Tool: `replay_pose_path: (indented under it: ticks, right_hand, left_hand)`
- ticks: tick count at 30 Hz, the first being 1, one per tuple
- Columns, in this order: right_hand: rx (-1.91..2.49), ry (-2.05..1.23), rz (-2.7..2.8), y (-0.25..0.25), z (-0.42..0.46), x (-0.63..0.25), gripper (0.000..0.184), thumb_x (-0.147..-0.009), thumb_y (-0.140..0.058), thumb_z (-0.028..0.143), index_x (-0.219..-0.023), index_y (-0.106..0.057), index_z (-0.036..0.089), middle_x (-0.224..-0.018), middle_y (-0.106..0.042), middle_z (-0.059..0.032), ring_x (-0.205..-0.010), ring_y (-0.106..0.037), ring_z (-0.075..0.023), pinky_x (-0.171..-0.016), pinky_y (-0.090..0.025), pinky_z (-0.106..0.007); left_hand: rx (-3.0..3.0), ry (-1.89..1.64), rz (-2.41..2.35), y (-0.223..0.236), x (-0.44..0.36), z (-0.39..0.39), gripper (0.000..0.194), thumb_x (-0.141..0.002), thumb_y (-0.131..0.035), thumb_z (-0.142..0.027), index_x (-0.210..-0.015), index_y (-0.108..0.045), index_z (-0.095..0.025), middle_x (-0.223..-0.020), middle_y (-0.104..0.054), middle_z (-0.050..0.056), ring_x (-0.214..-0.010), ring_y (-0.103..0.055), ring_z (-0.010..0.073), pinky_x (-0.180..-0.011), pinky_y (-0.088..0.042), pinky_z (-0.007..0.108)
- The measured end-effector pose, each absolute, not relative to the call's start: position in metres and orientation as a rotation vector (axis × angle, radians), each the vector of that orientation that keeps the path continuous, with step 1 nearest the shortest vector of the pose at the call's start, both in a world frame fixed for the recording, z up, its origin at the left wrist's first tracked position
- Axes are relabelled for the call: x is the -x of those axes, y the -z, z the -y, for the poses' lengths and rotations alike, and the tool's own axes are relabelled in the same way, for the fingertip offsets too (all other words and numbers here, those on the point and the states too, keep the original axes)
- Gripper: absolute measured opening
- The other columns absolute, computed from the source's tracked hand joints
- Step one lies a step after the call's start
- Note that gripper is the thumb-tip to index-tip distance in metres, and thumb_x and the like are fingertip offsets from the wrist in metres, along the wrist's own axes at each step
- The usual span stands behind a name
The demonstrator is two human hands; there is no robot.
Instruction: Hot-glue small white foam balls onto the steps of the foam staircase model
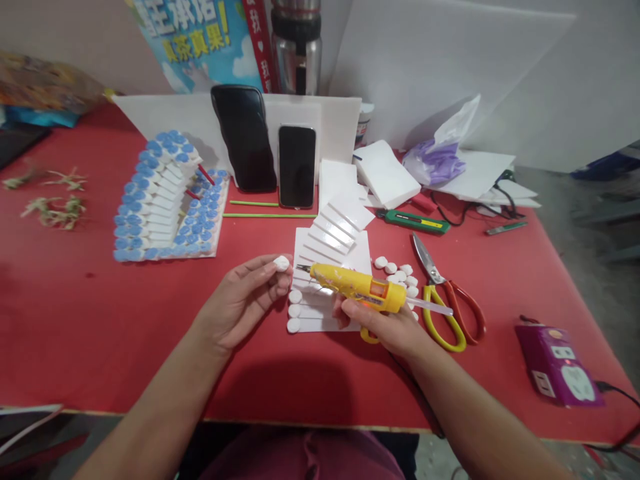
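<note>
Between the fingertips of my left hand (255, 287) is a small white disc (281, 264). My right hand (385, 321) grips a yellow hot glue gun (350, 283), its nozzle pointing left at the disc, a short gap apart. A clear glue stick (435, 305) sticks out of the gun's back end. Below both hands lies a white board (320, 321) carrying a fan of white card steps (333, 230). Three white discs (295, 311) sit in a column along its left edge. More loose white discs (400, 275) are heaped to its right, partly hidden by the gun and my hand.
Scissors (443, 293) and a green cutter knife (417, 222) lie on the right, with a purple power box (559, 365) farther out. A blue-and-white stair model (160, 200) stands on the left. Two phones (297, 167) lean against a white board at the back of the red table (280, 380).
</note>
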State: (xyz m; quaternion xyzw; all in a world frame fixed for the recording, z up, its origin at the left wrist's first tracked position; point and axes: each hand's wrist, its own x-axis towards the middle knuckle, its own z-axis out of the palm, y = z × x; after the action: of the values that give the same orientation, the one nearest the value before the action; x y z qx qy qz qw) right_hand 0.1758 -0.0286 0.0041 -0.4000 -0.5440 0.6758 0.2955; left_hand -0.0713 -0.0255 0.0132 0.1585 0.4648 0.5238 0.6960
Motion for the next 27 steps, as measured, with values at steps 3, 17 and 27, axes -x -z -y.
replay_pose_path:
  ticks: [3, 17, 27]
  right_hand:
    - [1.043, -1.8, 1.459, -0.006, 0.029, -0.174, 0.039, -0.095, -0.068, 0.061, -0.09, -0.073, 0.023, -0.083, -0.072, -0.004, -0.078, -0.066, -0.0201, -0.075, -0.055, -0.034]
    - [1.063, -1.779, 1.413, -0.016, 0.031, -0.171, 0.042, -0.092, -0.07, 0.059, -0.07, -0.068, 0.023, -0.07, -0.063, -0.0016, -0.071, -0.062, -0.0186, -0.074, -0.059, -0.032]
    - [1.047, -1.819, 1.372, -0.014, 0.031, -0.17, 0.041, -0.092, -0.071, 0.058, -0.07, -0.068, 0.023, -0.066, -0.06, 0.0002, -0.069, -0.061, -0.0183, -0.071, -0.057, -0.032]
  left_hand:
    - [-0.356, -1.145, -1.043, -0.013, 0.071, 0.027, 0.033, -0.065, -0.098, -0.022, -0.093, -0.085, -0.011, -0.08, -0.08, 0.008, -0.071, -0.073, 0.0117, -0.071, -0.064, 0.016]
    - [-0.43, -1.134, -1.068, -0.012, 0.067, 0.03, 0.034, -0.07, -0.094, -0.018, -0.103, -0.085, -0.012, -0.082, -0.08, 0.01, -0.073, -0.074, 0.0144, -0.071, -0.063, 0.021]
    - [-0.439, -1.138, -1.023, -0.014, 0.067, 0.029, 0.029, -0.069, -0.095, -0.017, -0.095, -0.082, -0.012, -0.079, -0.079, 0.009, -0.069, -0.074, 0.0162, -0.066, -0.064, 0.025]
